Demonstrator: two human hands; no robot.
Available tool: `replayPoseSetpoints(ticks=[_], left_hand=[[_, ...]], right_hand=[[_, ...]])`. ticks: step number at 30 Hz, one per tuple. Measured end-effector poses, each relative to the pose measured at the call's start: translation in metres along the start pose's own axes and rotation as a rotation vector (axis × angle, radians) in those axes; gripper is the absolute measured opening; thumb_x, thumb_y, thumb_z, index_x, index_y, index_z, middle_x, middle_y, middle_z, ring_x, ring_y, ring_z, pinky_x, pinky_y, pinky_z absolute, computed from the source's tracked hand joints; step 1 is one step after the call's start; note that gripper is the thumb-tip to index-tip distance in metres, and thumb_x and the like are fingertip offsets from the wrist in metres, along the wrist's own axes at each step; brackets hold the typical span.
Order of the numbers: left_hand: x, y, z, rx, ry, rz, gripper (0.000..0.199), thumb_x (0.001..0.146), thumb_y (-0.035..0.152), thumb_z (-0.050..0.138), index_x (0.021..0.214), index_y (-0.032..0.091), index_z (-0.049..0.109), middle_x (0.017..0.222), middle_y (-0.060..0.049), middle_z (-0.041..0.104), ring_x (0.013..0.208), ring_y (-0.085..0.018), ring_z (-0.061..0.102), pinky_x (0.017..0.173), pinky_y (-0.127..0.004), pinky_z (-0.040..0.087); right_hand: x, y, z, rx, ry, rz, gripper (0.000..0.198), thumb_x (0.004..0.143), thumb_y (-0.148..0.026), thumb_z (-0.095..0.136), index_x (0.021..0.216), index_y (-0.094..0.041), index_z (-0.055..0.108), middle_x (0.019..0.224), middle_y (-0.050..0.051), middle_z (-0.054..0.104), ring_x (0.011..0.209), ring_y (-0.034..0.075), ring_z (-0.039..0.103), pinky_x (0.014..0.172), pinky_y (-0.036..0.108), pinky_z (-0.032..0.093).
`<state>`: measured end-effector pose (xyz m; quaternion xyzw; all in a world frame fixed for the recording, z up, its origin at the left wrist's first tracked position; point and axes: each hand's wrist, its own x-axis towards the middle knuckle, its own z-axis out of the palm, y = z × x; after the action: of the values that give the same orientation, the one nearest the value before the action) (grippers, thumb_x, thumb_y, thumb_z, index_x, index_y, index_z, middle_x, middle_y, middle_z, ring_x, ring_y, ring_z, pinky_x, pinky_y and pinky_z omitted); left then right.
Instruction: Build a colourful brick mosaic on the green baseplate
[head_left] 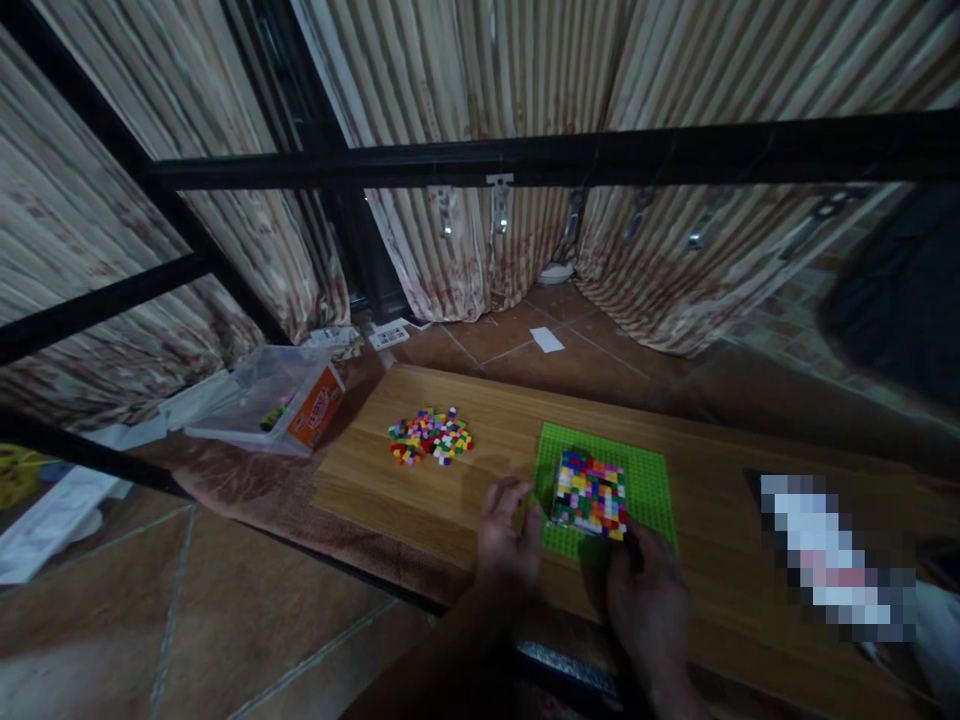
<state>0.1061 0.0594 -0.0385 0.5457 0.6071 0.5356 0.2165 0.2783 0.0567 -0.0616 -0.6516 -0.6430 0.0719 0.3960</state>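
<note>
A green studded baseplate point(651, 490) lies on the wooden board. On it sits a roughly square block of many-coloured toy bricks point(591, 494), with a shiny, clear-looking edge at its lower left. My right hand point(651, 590) is at the block's near right corner, thumb and fingers closed around that corner; the fingertips are partly in shadow. Beside the baseplate's left edge, my left hand point(508, 535) has its fingers curved, with a gap between thumb and forefinger and nothing clearly visible in it. Loose small bricks point(431, 436) form a pile farther left.
The wooden board point(442, 510) spans the middle. Left of it stands a clear plastic box point(247, 405) with an orange label. A blurred-out object point(832, 560) lies at the right. Black metal bars point(480, 168) and striped curtains are behind; papers point(546, 340) lie on the tiled floor.
</note>
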Motion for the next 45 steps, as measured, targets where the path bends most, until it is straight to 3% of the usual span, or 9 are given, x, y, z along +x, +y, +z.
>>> replayPoseSetpoints(ticks=[5, 9, 17, 24, 27, 31, 37, 45], left_hand=[[0.03, -0.032, -0.066, 0.234, 0.203, -0.068, 0.018, 0.082, 0.018, 0.056, 0.099, 0.02, 0.063, 0.097, -0.007, 0.063, 0.088, -0.019, 0.063, 0.08, -0.032, 0.053], [0.047, -0.044, -0.094, 0.45, 0.15, -0.101, 0.015, 0.081, 0.018, 0.056, 0.092, 0.02, 0.064, 0.091, -0.006, 0.063, 0.081, -0.02, 0.063, 0.073, -0.031, 0.052], [0.054, -0.043, -0.083, 0.667, 0.096, -0.06, 0.02, 0.083, 0.021, 0.055, 0.099, 0.02, 0.066, 0.098, -0.01, 0.065, 0.095, -0.027, 0.061, 0.085, -0.039, 0.049], [0.054, -0.044, -0.09, 0.642, 0.094, -0.037, 0.019, 0.084, 0.018, 0.053, 0.096, 0.022, 0.066, 0.096, -0.009, 0.066, 0.093, -0.026, 0.061, 0.082, -0.038, 0.05], [0.067, -0.039, -0.088, 0.652, 0.096, 0.02, 0.022, 0.083, 0.016, 0.053, 0.098, 0.022, 0.067, 0.097, -0.009, 0.066, 0.094, -0.026, 0.061, 0.085, -0.038, 0.049], [0.103, -0.029, -0.08, 0.741, -0.033, 0.148, 0.027, 0.08, 0.013, 0.055, 0.102, 0.023, 0.068, 0.106, -0.01, 0.066, 0.102, -0.027, 0.058, 0.094, -0.042, 0.043], [0.141, -0.03, -0.072, 0.938, -0.274, 0.118, 0.029, 0.077, 0.009, 0.055, 0.097, 0.021, 0.073, 0.106, -0.012, 0.067, 0.098, -0.029, 0.057, 0.084, -0.039, 0.044], [0.141, -0.034, -0.074, 1.0, -0.299, 0.126, 0.029, 0.077, 0.007, 0.051, 0.092, 0.019, 0.073, 0.103, -0.013, 0.068, 0.096, -0.031, 0.058, 0.081, -0.04, 0.043]], right_hand=[[-0.001, 0.002, 0.0, -0.006, -0.007, -0.007, 0.035, 0.085, -0.032, 0.04, 0.104, -0.013, 0.063, 0.098, 0.016, 0.066, 0.09, 0.027, 0.06, 0.084, 0.043, 0.047], [-0.001, 0.003, 0.0, -0.017, -0.008, 0.006, 0.036, 0.086, -0.034, 0.04, 0.104, -0.013, 0.062, 0.097, 0.016, 0.066, 0.089, 0.028, 0.06, 0.083, 0.043, 0.047], [0.0, 0.002, -0.002, -0.017, -0.02, 0.013, 0.037, 0.087, -0.037, 0.04, 0.103, -0.012, 0.062, 0.097, 0.016, 0.066, 0.089, 0.028, 0.06, 0.083, 0.043, 0.047], [-0.002, 0.006, 0.0, -0.037, -0.007, -0.01, 0.037, 0.087, -0.035, 0.04, 0.105, -0.012, 0.062, 0.1, 0.017, 0.067, 0.089, 0.028, 0.061, 0.082, 0.043, 0.048], [-0.002, 0.006, 0.001, -0.033, -0.007, -0.018, 0.036, 0.086, -0.035, 0.041, 0.105, -0.013, 0.062, 0.1, 0.017, 0.067, 0.09, 0.029, 0.062, 0.083, 0.043, 0.048], [-0.001, 0.005, 0.002, -0.026, 0.006, -0.012, 0.035, 0.086, -0.033, 0.04, 0.105, -0.013, 0.062, 0.099, 0.016, 0.067, 0.089, 0.028, 0.061, 0.082, 0.043, 0.049], [-0.001, 0.002, 0.001, -0.011, 0.001, -0.015, 0.035, 0.086, -0.031, 0.041, 0.106, -0.012, 0.062, 0.101, 0.016, 0.066, 0.092, 0.028, 0.06, 0.085, 0.044, 0.048], [-0.001, 0.0, 0.002, 0.015, -0.003, 0.005, 0.034, 0.087, -0.03, 0.041, 0.107, -0.012, 0.061, 0.102, 0.016, 0.066, 0.094, 0.028, 0.059, 0.087, 0.045, 0.048]])
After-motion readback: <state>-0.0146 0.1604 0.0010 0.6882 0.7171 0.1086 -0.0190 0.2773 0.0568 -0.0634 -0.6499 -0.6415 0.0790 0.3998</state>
